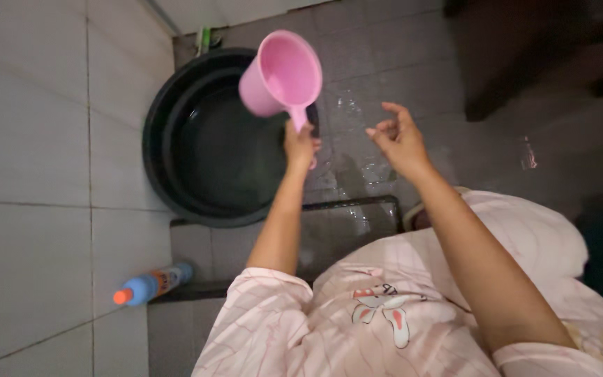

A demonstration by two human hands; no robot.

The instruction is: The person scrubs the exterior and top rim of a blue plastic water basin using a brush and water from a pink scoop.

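My left hand [299, 144] grips the handle of a pink plastic dipper [280, 73], held up with its open mouth facing me and nothing visible inside. It hangs over the right rim of a large black round tub [156, 132] that holds dark water. My right hand [398, 137] is raised to the right of the dipper, fingers loosely curled and apart, holding nothing, above the wet dark floor [385, 63].
A blue bottle with an orange cap [149, 285] lies on its side on a low ledge by the white tiled wall [29, 139]. A dark raised step [347, 216] sits below my arms. Dark furniture legs [497, 84] stand at the far right.
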